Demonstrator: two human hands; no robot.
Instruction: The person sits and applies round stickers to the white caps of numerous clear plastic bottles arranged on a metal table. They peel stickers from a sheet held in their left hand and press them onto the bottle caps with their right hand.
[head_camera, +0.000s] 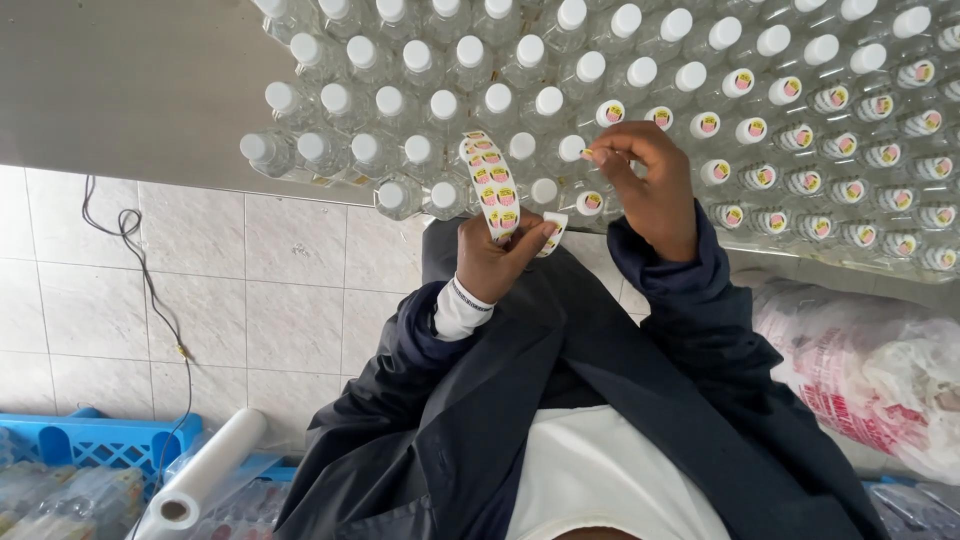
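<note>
- Head view — our left hand (492, 262) is clenched round a strip of small round stickers (492, 185), holding it upright just in front of the bottles.
- Right hand (645, 180) has thumb & forefinger pinched together near a bottle cap (572, 148); sth yellowish shows at the fingertips — looks like one sticker, but too small to be sure.
- Clear bottles w/ white caps stand packed tight on the table (120, 90). Caps to the right, e.g. one stickered cap (708, 124), already carry labels; those to the left are bare.
- Beside us: tiled floor (250, 300), a cable (150, 290), blue crate (90, 440), roll of clear film (205, 475), printed plastic bag (870, 370).
- Risks, as we judge: the sticker could fold or cling to a fingertip & land off-centre; bottles are so close that a sleeve (665, 270) brushing them might tip a row; strip tail (553, 235) hangs loose and could snag.
</note>
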